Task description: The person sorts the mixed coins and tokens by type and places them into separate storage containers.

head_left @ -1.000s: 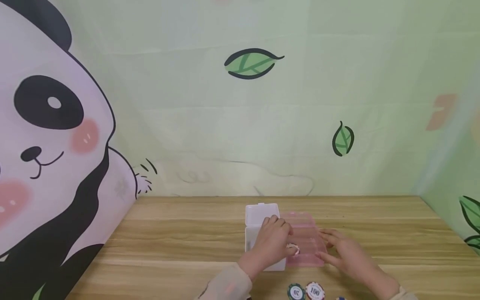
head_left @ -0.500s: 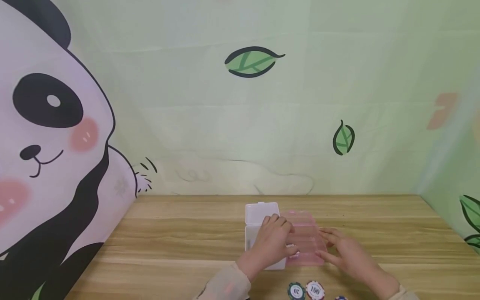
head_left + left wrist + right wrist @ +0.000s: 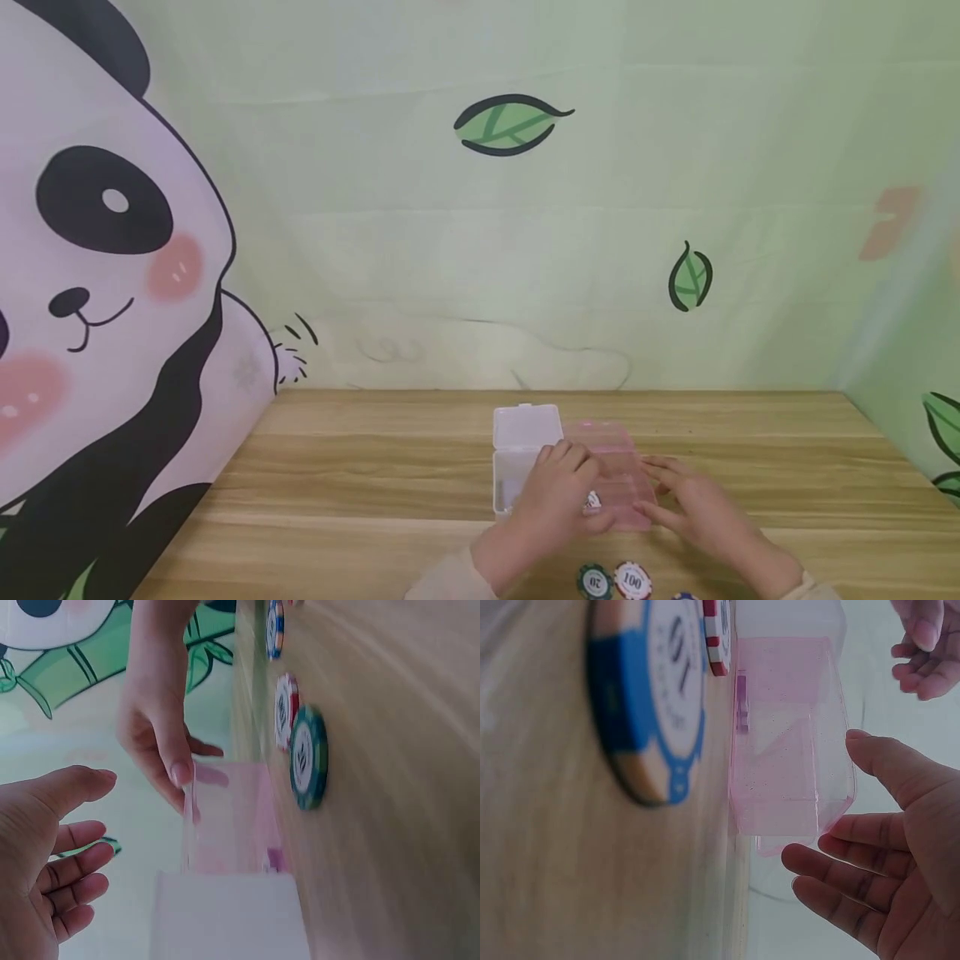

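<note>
In the head view, my left hand [image 3: 551, 496] is over an open white plastic box [image 3: 507, 479] and the left end of a pink see-through plastic box [image 3: 618, 467]. The left wrist view shows the thumb held away from loosely bent fingers [image 3: 82, 866], with nothing between them. A purple poker chip [image 3: 742, 701] shows through the pink wall, low inside that box. My right hand [image 3: 697, 508] holds the pink box's right end, thumb at the near side of the rim and fingers at the far side. The white box's near right part is hidden by my left hand.
Nearer to me on the wooden table [image 3: 337, 500] lie a green poker chip [image 3: 595, 582], a red-and-white chip [image 3: 633, 581] and a blue chip [image 3: 685, 596] cut by the frame edge. A panda-print cloth [image 3: 375, 208] hangs behind the table.
My left hand has shifted slightly right and towards me, uncovering more of the white box's inside and hiding its near right corner. My right hand stays at the pink box.
</note>
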Demonstrator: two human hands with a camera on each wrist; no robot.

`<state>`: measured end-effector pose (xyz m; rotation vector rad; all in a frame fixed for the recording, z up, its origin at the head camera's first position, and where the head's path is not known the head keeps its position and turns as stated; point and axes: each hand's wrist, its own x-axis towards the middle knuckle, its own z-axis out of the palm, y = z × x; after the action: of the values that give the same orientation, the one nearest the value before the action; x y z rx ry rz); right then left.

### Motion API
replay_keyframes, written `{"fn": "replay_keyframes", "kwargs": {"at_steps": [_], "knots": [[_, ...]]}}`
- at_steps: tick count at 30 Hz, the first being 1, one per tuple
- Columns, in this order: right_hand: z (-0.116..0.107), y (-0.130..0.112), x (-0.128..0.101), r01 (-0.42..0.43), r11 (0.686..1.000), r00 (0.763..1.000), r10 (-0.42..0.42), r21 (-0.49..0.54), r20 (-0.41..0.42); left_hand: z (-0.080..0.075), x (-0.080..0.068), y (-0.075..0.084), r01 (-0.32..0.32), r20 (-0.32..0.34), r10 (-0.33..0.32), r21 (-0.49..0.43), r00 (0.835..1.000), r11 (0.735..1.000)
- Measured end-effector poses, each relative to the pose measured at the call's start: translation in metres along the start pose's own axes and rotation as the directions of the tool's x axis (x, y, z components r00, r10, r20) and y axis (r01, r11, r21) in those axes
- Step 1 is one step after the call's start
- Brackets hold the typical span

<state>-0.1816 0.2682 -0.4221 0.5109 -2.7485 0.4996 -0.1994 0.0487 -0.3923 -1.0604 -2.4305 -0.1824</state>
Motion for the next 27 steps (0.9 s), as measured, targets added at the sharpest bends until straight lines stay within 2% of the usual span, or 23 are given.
{"fn": "replay_keyframes", "kwargs": {"at_steps": [3, 11, 15, 19, 22, 27], "knots": [[0.001, 0.0, 0.0, 0.003, 1.0, 1.0, -0.003, -0.006, -0.007, 0.001, -0.006, 0.006, -0.052, -0.048, 0.053, 0.005, 0.997, 0.999], [0.0, 0.001, -0.001, 0.009, 1.0, 1.0, -0.009, 0.009, -0.001, 0.001, -0.021, 0.023, -0.159, -0.035, 0.156, -0.12, 0.987, 0.98], [0.001, 0.001, -0.002, 0.01, 1.0, 1.0, -0.01, 0.006, -0.016, 0.003, -0.025, 0.031, -0.216, -0.036, 0.214, -0.102, 0.976, 0.971], [0.001, 0.001, -0.003, 0.011, 1.0, 1.0, -0.011, 0.0, -0.022, 0.006, -0.029, 0.038, -0.248, 0.004, 0.249, -0.054, 0.969, 0.967], [0.001, 0.0, -0.003, 0.009, 1.0, 1.0, -0.009, 0.001, -0.022, 0.011, -0.033, 0.043, -0.293, -0.004, 0.293, -0.051, 0.956, 0.955], [0.0, -0.001, -0.002, -0.003, 1.0, 1.0, 0.003, 0.004, -0.008, 0.02, -0.038, 0.049, -0.38, -0.087, 0.372, -0.12, 0.924, 0.917]]}}
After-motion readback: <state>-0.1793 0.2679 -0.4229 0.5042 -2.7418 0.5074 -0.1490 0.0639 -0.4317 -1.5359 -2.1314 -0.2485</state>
